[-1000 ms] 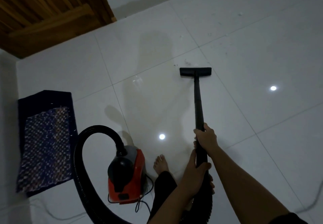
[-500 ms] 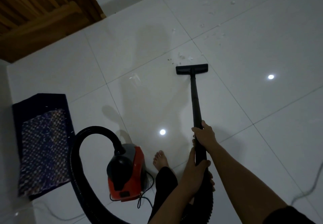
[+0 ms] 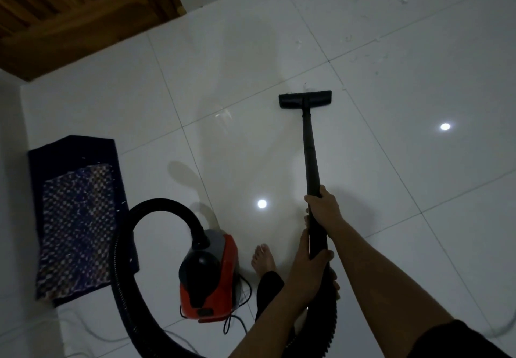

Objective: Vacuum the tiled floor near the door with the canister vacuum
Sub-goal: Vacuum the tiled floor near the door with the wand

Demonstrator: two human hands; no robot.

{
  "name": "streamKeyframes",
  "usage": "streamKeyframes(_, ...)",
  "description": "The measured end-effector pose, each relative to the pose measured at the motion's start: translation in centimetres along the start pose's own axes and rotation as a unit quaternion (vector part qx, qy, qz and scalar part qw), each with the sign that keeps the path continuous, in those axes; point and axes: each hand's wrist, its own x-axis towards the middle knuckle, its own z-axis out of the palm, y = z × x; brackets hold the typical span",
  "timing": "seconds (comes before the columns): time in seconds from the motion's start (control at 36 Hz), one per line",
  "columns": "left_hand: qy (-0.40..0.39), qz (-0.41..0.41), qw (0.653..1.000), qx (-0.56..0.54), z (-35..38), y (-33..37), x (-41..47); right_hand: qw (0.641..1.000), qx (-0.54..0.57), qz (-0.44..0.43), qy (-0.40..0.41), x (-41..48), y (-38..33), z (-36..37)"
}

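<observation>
A black wand point(image 3: 310, 145) runs from my hands out to a flat black floor nozzle point(image 3: 305, 100) resting on the white glossy tiles point(image 3: 418, 162). My right hand point(image 3: 324, 207) grips the wand higher up; my left hand point(image 3: 310, 268) grips it just below, where the ribbed black hose point(image 3: 125, 274) begins. The hose loops left and back to the red and black canister point(image 3: 208, 276) standing on the floor beside my bare foot point(image 3: 264, 258). Small white crumbs point(image 3: 363, 53) lie scattered on the tiles beyond the nozzle. The wooden door point(image 3: 69, 14) fills the upper left corner.
A dark blue patterned mat point(image 3: 78, 218) lies at the left by the wall. The canister's thin black cord point(image 3: 240, 327) curls on the floor behind it. A pale cable point(image 3: 505, 327) crosses the tiles at the lower right. Two ceiling-light reflections shine on the floor.
The nozzle has been pushed forward over the crumbs that lay just ahead of it, which are mostly gone. My grip on the wand is unchanged.
</observation>
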Motion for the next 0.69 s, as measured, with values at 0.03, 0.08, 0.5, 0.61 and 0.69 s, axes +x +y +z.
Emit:
streamKeyframes(0.03,0.000,-0.001,1.000,0.000,-0.2,0.4,0.2,1.000,0.004,0.002,0.001,0.3,-0.3,0.1)
streamKeyframes(0.08,-0.004,0.000,1.000,-0.004,-0.6,1.2,0.8,1.000,0.013,0.003,0.004,0.9,-1.1,0.5)
streamKeyframes(0.5,-0.022,0.020,1.000,0.009,-3.5,5.0,5.3,0.999,0.038,0.003,0.012,5.3,-5.3,2.6)
streamKeyframes(0.61,-0.028,0.031,0.999,-0.006,-3.1,6.0,5.9,0.999,0.030,0.001,0.015,6.3,-6.2,2.5)
streamKeyframes(0.69,-0.025,0.026,0.999,-0.021,-2.8,6.6,6.5,1.000,0.025,0.004,0.015,7.1,-7.1,2.1)
